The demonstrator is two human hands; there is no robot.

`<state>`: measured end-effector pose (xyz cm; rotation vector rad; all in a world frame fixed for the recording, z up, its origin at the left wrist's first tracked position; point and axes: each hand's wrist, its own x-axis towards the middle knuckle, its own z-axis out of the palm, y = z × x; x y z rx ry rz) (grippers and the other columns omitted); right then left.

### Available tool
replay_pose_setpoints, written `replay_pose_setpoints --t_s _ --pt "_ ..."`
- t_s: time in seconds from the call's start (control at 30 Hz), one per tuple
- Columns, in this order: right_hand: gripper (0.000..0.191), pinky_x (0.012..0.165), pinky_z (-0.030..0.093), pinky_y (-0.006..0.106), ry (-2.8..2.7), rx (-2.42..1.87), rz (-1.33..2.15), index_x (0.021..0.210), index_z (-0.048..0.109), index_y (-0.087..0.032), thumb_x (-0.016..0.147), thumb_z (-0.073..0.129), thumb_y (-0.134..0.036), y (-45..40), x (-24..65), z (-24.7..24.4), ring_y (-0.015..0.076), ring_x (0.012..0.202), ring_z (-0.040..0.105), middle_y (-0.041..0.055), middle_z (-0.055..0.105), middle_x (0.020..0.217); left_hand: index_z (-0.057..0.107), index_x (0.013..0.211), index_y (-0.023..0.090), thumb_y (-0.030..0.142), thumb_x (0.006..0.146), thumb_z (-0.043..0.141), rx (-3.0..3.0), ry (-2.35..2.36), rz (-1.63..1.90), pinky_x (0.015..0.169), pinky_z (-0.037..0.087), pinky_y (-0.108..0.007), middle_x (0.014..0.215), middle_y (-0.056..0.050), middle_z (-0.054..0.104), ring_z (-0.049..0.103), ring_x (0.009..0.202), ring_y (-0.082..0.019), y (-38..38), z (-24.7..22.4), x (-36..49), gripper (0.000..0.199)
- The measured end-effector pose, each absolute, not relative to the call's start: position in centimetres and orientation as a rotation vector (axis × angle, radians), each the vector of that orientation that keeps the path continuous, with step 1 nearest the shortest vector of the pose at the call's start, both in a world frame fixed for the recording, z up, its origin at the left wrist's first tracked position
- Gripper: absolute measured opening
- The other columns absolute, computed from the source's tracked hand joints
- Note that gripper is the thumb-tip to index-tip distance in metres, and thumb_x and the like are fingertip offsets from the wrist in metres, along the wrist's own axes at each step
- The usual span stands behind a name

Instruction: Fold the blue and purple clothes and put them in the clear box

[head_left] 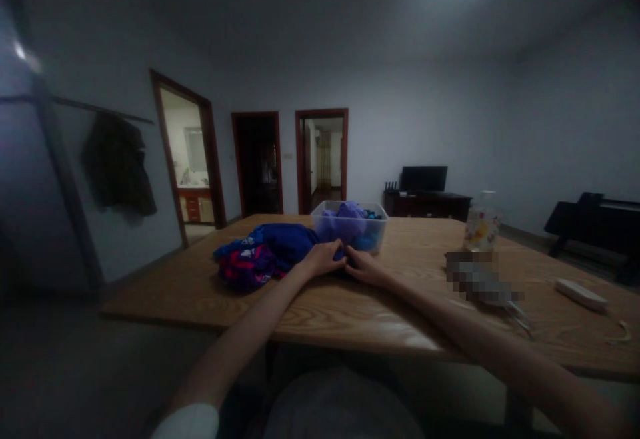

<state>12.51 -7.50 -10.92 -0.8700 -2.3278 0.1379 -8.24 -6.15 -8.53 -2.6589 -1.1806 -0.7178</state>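
On the wooden table, a blue cloth lies bunched beside a pink and purple patterned cloth. My left hand is closed on the right end of the blue cloth, thumb and fingers pressed together. My right hand meets it there, its fingertips also pinched on dark blue fabric near the left fingertips. Just behind both hands stands a clear plastic box holding a purple cloth and darker blue items. The fabric between the fingertips is dim and partly hidden.
To the right on the table are a clear patterned jug, a blurred-out grey object with a cord, and a white elongated object. The table's near edge runs beneath my forearms. A television stands on a dark cabinet by the far wall.
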Motion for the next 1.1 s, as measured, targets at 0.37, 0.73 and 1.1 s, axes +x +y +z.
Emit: replay_pose_setpoints --t_s 0.37,0.73,1.1 --pt "0.035 0.084 0.052 0.034 -2.34 -0.876 0.141 0.125 0.053 -0.016 0.092 0.057 -0.026 -7.44 12.47 -10.82 0.0251 0.092 0.068 0.0139 0.07 0.111 0.054 0.114 0.022 0.047 0.095 0.057 -2.648 -1.194 -0.685 0.075 0.051 -0.029 0.102 -0.006 0.073 0.072 0.095 -0.025 -6.31 -8.36 -8.25 0.032" --pt "0.036 0.085 0.053 0.035 -2.347 -0.879 0.141 0.127 0.052 -0.015 0.093 0.056 -0.027 -7.31 12.53 -10.92 0.025 0.093 0.069 0.0148 0.07 0.112 0.054 0.114 0.022 0.048 0.095 0.057 -2.662 -1.195 -0.671 0.075 0.051 -0.029 0.101 -0.006 0.072 0.072 0.094 -0.025 -6.4 -8.24 -8.27 0.033" --pt "0.033 0.082 0.052 0.032 -2.324 -0.862 0.151 0.122 0.055 -0.016 0.09 0.059 -0.025 -7.56 12.55 -10.8 0.0238 0.091 0.068 0.0125 0.071 0.106 0.054 0.113 0.022 0.047 0.095 0.057 -2.657 -1.172 -0.674 0.074 0.051 -0.028 0.102 -0.006 0.073 0.072 0.094 -0.025 -6.44 -8.18 -8.27 0.031"
